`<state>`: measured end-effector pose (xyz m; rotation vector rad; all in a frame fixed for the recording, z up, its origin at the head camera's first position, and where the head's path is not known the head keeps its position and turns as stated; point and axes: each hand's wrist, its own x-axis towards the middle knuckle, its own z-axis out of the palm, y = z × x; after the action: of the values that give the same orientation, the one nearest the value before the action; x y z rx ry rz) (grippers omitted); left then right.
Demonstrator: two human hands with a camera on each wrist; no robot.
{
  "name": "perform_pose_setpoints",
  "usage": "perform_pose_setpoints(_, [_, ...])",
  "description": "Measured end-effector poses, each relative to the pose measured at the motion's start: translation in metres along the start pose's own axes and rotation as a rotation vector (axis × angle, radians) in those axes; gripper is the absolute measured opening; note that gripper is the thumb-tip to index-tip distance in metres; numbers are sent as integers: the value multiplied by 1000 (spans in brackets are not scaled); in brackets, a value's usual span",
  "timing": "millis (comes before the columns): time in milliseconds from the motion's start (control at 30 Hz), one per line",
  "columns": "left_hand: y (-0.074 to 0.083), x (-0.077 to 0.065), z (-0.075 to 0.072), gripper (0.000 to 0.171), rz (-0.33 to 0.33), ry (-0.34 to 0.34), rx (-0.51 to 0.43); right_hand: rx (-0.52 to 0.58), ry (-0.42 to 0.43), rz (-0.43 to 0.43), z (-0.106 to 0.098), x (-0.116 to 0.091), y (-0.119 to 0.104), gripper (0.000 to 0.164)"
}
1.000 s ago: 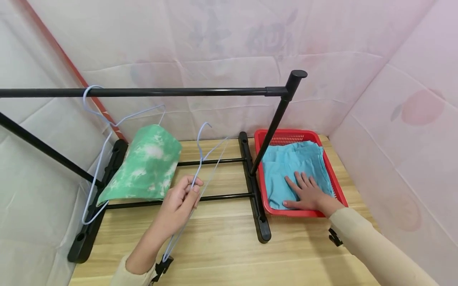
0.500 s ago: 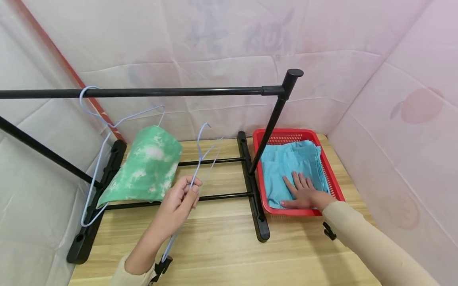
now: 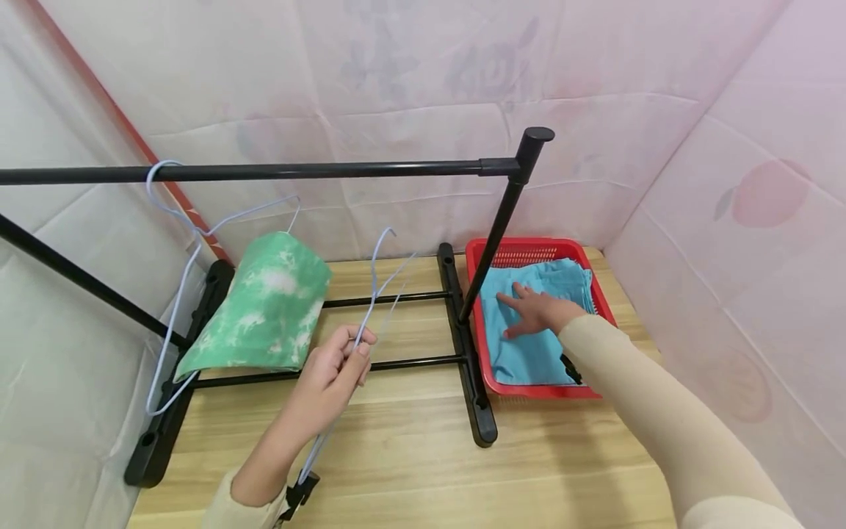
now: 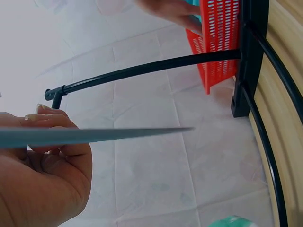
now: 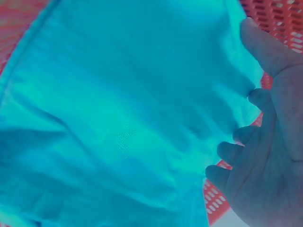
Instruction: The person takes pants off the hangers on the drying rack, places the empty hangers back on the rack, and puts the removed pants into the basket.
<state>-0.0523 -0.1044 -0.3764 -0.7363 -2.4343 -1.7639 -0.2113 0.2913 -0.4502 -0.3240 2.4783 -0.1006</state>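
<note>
My left hand [image 3: 333, 378] pinches a light blue wire hanger [image 3: 373, 283] by one arm, its hook pointing up, in front of the rack's lower bars. In the left wrist view, part of the hanger [image 4: 94, 136] crosses blurred before the hand [image 4: 52, 165]. My right hand [image 3: 538, 312] reaches over a folded blue cloth garment [image 3: 529, 364] in a red basket [image 3: 479, 345], fingers spread. The right wrist view has the fingertips of the right hand [image 5: 255, 132] right at the garment's edge [image 5: 123, 118], beside the basket's perforated wall [image 5: 279, 23].
A black rack [image 3: 330, 170] spans the table [image 3: 410, 470], its foot [image 3: 477, 397] beside the basket. From its rail hangs another blue hanger [image 3: 175, 308], with a green and white tie-dyed cloth [image 3: 264, 316] on it. Printed white sheets [image 3: 410, 88] wall the back and sides.
My right hand has slid forward and left across the blue garment, away from the basket's near edge. The left hand stays almost in place with its hanger.
</note>
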Motion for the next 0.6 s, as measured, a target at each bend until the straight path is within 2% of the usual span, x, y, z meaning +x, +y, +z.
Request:
perform_pose_setpoints(167, [3,-1,1,12,-4,-6,-10,91,-97,102,3,11,3,101])
perform_pose_setpoints(300, [3,-4,2,13,-13,-10,-18,101,-131,137,8,12,5,101])
perform_pose_setpoints(600, [5,-4,1,13,-12,-5,-30,77,-116,115,7,15,4,99])
